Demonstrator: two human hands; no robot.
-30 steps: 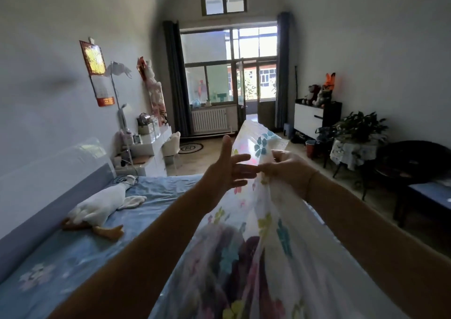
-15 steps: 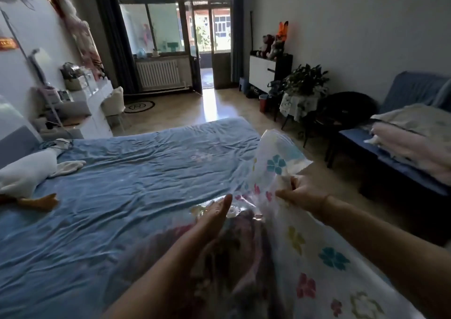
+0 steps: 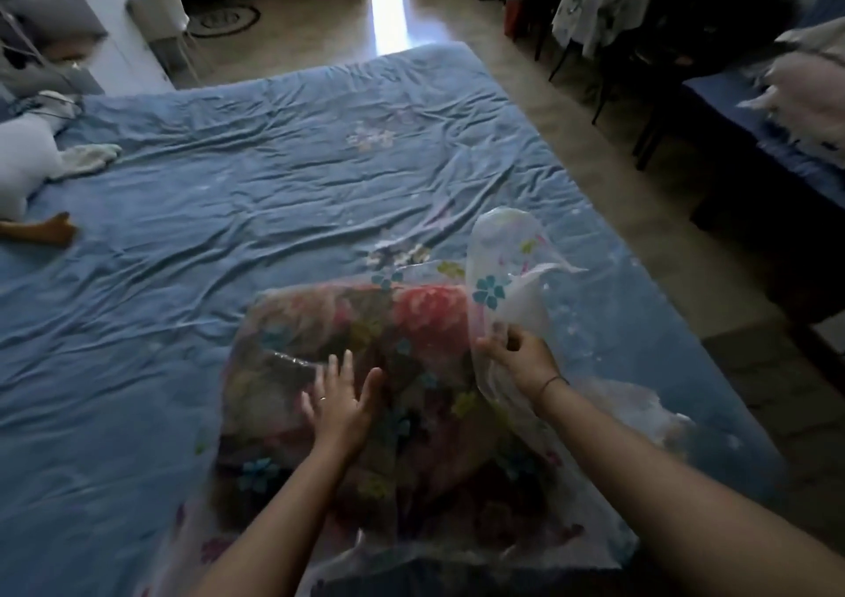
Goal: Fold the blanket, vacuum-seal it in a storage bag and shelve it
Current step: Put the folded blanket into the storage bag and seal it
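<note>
Head view: the folded blanket (image 3: pixel 425 317) lies inside the clear flower-printed storage bag (image 3: pixel 498 249) on the bed (image 3: pixel 274 176), close to the bed's right edge; the left hand (image 3: pixel 340 400) is spread flat over the bag's top, fingers (image 3: pixel 340 368) straight and holding nothing, though I cannot tell whether it presses or only hovers; the right hand (image 3: pixel 519 359) pinches the bag's loose flap, fingers curled round the film, and holds it raised. The flap looks twisted and creased; sealed that way it would likely leak, and the vacuum would fail; a hard pull on such thin film could tear it; the bundle sits near the edge, so a sideways tug might slide it onto the floor (image 3: pixel 663 231).
</note>
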